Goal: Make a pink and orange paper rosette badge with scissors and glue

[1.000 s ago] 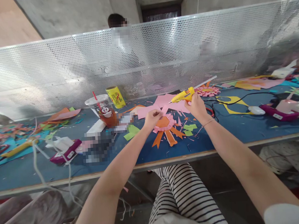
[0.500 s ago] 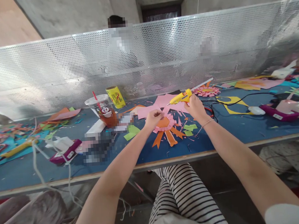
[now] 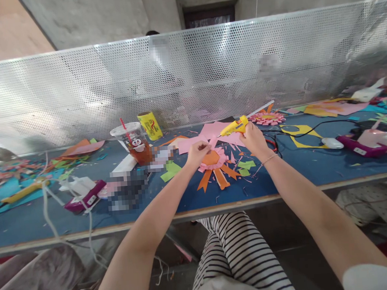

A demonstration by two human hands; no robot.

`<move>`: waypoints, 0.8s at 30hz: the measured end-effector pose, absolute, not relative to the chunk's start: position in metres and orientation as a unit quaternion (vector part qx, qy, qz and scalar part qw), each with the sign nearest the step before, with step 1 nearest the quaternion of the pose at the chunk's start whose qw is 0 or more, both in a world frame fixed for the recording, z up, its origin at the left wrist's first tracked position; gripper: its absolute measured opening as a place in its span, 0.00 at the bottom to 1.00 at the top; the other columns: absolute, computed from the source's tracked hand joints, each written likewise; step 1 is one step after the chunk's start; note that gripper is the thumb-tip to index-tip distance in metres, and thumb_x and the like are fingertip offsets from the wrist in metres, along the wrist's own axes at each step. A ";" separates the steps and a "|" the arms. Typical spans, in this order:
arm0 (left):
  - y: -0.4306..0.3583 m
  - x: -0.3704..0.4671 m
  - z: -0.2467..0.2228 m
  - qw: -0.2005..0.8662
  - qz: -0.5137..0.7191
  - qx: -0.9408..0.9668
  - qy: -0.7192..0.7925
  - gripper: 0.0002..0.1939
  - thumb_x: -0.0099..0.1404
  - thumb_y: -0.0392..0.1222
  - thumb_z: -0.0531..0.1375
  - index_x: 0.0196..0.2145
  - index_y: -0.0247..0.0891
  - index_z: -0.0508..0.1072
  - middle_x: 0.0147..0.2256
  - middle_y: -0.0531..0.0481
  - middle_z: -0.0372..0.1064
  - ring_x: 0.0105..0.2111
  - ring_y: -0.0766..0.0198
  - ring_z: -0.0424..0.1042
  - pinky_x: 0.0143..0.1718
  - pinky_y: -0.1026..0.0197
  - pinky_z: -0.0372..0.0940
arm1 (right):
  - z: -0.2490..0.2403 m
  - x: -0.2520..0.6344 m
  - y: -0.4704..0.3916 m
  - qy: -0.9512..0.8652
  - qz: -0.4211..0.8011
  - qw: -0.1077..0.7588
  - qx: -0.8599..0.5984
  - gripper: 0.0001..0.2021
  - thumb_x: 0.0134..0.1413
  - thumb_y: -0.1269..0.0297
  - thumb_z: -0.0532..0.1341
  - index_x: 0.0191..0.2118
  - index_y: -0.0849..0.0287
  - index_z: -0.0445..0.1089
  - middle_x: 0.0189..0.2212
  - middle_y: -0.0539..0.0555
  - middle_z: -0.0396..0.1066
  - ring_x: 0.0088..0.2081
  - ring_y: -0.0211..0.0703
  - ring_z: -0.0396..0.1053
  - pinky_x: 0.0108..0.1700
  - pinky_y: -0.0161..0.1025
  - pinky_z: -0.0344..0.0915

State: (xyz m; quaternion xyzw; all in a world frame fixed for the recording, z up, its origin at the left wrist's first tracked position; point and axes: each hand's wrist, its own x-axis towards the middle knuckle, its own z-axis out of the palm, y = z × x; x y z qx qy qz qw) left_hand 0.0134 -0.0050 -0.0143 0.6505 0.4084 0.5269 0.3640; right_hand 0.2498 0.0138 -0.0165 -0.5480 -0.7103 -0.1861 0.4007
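Note:
My right hand [image 3: 254, 139] is wrapped round a yellow glue gun [image 3: 235, 126], its nozzle pointing left and slightly down. Close to the nozzle tip, my left hand [image 3: 198, 153] pinches a small pink paper strip [image 3: 214, 140]. Whether the tip touches the strip I cannot tell. Just below these fingers lies a paper rosette [image 3: 211, 158] with an orange centre, a pink fringed edge and orange tails [image 3: 221, 178] spread toward me. Larger pink paper sheets [image 3: 193, 144] lie behind my hands.
A drink cup with a red straw [image 3: 134, 144] and a yellow can [image 3: 150, 126] stand left. Another pink rosette [image 3: 267, 117], cut yellow paper [image 3: 300, 134] and a black cable [image 3: 298, 133] lie right. A perforated metal screen [image 3: 110, 89] closes the table's back.
The pink strip in my left fingers shows more plainly beside the nozzle. Both hands have barely shifted. Behind the screen, a person's head has sunk lower.

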 end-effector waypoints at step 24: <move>0.005 0.002 -0.013 0.428 0.604 0.537 0.404 0.16 0.45 0.45 0.64 0.32 0.34 0.73 0.30 0.49 0.70 0.26 0.69 0.68 0.30 0.62 0.65 | -0.017 0.337 0.026 -0.603 0.017 0.274 -0.749 0.23 0.43 0.48 0.57 0.35 0.65 0.69 0.35 0.69 0.70 0.40 0.59 0.68 0.38 0.47 0.62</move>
